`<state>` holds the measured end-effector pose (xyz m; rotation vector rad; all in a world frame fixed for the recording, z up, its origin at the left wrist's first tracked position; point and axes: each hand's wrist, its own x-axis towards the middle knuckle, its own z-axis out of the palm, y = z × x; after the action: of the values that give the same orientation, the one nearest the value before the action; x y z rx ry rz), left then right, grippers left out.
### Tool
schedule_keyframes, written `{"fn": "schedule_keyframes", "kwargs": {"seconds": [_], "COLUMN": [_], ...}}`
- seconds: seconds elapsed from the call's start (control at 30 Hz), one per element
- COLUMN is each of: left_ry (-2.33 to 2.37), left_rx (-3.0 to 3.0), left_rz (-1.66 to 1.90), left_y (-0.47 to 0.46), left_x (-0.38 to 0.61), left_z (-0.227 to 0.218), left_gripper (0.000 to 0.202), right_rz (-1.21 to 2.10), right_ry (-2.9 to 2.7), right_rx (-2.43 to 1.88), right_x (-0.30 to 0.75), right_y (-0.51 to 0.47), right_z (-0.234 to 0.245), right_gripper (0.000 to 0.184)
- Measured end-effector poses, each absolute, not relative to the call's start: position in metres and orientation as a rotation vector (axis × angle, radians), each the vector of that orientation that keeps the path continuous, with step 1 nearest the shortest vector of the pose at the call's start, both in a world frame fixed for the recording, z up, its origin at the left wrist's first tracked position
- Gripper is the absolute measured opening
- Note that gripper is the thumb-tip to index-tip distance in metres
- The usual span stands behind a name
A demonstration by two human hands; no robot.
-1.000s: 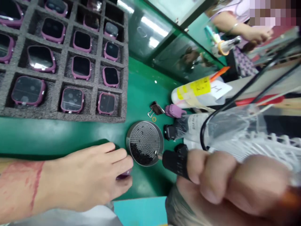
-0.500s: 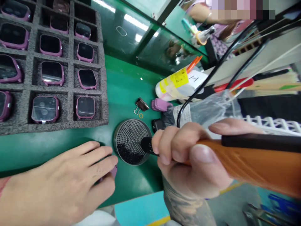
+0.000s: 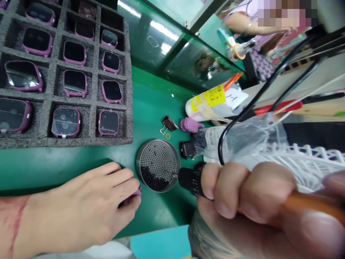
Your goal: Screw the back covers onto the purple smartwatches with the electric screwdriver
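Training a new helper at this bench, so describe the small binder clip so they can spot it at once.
On the green work mat, find the grey foam tray of pink-framed watch pieces. To its right, just above the round perforated metal dish, lies a small dark binder clip with silver wire handles. It is the only clip there, with a tiny orange ring just below it and a pink piece to its right.

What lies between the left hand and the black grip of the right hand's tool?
The head view shows a round perforated metal dish with black granules between the left hand and black grip.
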<state>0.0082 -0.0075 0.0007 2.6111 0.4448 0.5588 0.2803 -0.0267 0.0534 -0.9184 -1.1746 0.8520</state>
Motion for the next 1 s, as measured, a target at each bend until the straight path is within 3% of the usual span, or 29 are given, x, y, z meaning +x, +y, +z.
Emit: {"fn": "schedule_keyframes", "kwargs": {"seconds": [0.27,0.37,0.57,1.0], "left_ry": [0.440,0.438,0.430,0.433], "left_rx": [2.590,2.601,2.597,2.603], "left_rz": [0.566,0.565,0.562,0.555], "left_y": [-0.005,-0.005,-0.007,-0.006], "left_x": [0.009,0.009,0.008,0.008], "left_z": [0.001,0.001,-0.001,0.001], "left_gripper": [0.005,0.009,0.012,0.014], "right_rz": [1.007,0.988,0.983,0.898], "right_ry": [-1.223,-1.211,-1.258,-1.140], "right_rx": [-1.104,-1.085,-0.880,-0.831], "right_x": [0.280,0.280,0.278,0.269], "right_y": [-0.020,-0.018,-0.012,-0.007], "right_z": [0.051,0.050,0.051,0.039], "right_gripper": [0.050,0.047,0.019,0.023]}}
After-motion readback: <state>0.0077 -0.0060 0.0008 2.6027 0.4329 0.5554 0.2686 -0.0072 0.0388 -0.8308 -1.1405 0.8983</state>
